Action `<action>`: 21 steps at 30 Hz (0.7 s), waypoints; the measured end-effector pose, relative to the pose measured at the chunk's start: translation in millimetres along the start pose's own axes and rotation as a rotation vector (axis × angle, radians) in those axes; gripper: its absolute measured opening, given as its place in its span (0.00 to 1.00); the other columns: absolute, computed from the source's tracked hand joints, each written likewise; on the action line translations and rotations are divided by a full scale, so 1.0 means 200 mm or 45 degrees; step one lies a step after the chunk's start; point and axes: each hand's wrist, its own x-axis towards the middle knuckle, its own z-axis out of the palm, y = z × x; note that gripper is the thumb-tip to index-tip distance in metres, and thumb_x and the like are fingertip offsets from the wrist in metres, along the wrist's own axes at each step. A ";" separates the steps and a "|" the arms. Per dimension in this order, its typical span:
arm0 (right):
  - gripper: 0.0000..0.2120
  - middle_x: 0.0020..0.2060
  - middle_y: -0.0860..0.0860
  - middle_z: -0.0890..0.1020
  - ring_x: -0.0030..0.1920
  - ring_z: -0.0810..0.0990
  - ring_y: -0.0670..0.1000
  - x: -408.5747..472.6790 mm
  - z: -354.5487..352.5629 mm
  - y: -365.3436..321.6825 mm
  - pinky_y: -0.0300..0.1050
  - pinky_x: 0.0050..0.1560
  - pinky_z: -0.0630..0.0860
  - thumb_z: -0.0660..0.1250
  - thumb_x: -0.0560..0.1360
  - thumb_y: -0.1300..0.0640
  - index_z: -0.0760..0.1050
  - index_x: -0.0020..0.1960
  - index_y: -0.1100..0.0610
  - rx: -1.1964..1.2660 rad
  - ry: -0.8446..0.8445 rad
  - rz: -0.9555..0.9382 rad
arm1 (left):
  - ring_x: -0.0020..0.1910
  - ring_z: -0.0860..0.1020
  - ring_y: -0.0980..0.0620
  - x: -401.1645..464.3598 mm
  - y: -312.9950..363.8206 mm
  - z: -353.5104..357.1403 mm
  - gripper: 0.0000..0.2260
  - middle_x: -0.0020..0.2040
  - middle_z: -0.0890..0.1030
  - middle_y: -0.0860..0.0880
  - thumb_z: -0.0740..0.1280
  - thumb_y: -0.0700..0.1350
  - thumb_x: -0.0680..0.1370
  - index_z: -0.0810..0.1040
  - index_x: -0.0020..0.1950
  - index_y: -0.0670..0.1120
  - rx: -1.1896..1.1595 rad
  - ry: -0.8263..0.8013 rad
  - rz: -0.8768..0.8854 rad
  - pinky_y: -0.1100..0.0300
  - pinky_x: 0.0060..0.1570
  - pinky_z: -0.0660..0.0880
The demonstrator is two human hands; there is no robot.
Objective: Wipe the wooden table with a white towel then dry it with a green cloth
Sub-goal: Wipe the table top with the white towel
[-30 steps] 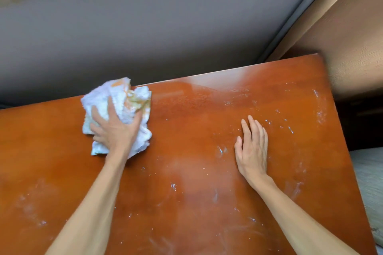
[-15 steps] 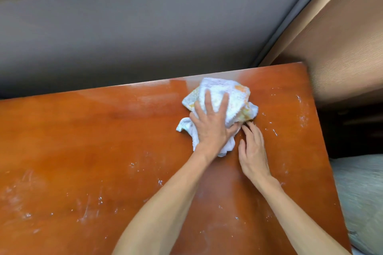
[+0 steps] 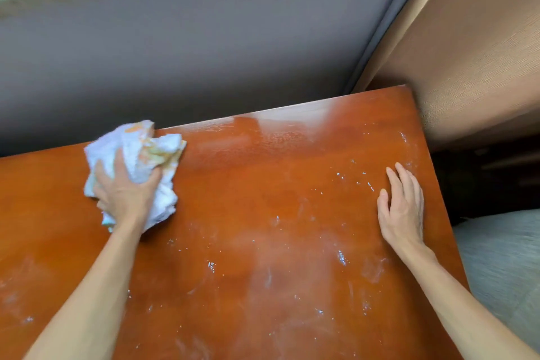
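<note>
The glossy orange-brown wooden table (image 3: 263, 213) fills the lower part of the view, streaked with wet smears and small droplets. A crumpled white towel (image 3: 140, 149) with orange and green stains lies near the table's far edge at the left. My left hand (image 3: 125, 193) presses down on it, fingers curled into the fabric. My right hand (image 3: 401, 207) rests flat on the wood close to the right edge, fingers together and holding nothing. No green cloth is in view.
A grey wall (image 3: 204, 52) runs right behind the table's far edge. A brown panel (image 3: 467, 52) stands at the far right corner. Beyond the right edge lie a dark gap and a grey cushioned surface (image 3: 502, 257).
My left hand has swept the towel from the table's right-centre back to the far left. The right hand has stayed flat on the wood, now well apart from the towel.
</note>
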 end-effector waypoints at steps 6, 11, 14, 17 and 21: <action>0.22 0.75 0.56 0.68 0.75 0.63 0.57 0.00 0.05 0.04 0.57 0.77 0.57 0.56 0.81 0.55 0.67 0.74 0.58 -0.002 0.097 -0.040 | 0.74 0.58 0.33 -0.05 0.17 0.07 0.37 0.81 0.53 0.44 0.65 0.67 0.75 0.57 0.80 0.58 0.011 0.087 -0.256 0.35 0.70 0.59; 0.22 0.74 0.56 0.69 0.75 0.65 0.58 0.00 0.07 0.04 0.57 0.77 0.57 0.57 0.80 0.55 0.68 0.74 0.57 0.007 0.153 -0.044 | 0.74 0.59 0.33 -0.27 0.50 0.23 0.37 0.80 0.53 0.43 0.64 0.67 0.76 0.56 0.80 0.57 0.104 0.046 -0.066 0.37 0.67 0.61; 0.22 0.74 0.56 0.69 0.75 0.66 0.58 0.00 0.08 0.05 0.56 0.77 0.57 0.58 0.80 0.55 0.69 0.74 0.57 0.005 0.169 -0.053 | 0.73 0.60 0.33 -0.48 0.81 0.36 0.37 0.81 0.53 0.43 0.65 0.66 0.75 0.56 0.80 0.59 0.110 -0.026 0.144 0.39 0.62 0.65; 0.22 0.74 0.56 0.69 0.75 0.65 0.57 0.00 0.08 0.05 0.54 0.77 0.55 0.58 0.80 0.55 0.69 0.74 0.57 -0.004 0.177 -0.058 | 0.73 0.60 0.32 -0.69 1.14 0.48 0.38 0.81 0.53 0.43 0.66 0.66 0.73 0.55 0.80 0.61 0.120 -0.115 0.309 0.40 0.60 0.66; 0.21 0.75 0.55 0.69 0.76 0.64 0.55 0.00 0.08 0.05 0.52 0.78 0.54 0.59 0.80 0.58 0.69 0.73 0.58 -0.005 0.207 -0.083 | 0.73 0.59 0.32 -0.95 1.49 0.60 0.39 0.81 0.52 0.43 0.66 0.67 0.73 0.53 0.80 0.61 0.208 -0.224 0.584 0.38 0.62 0.66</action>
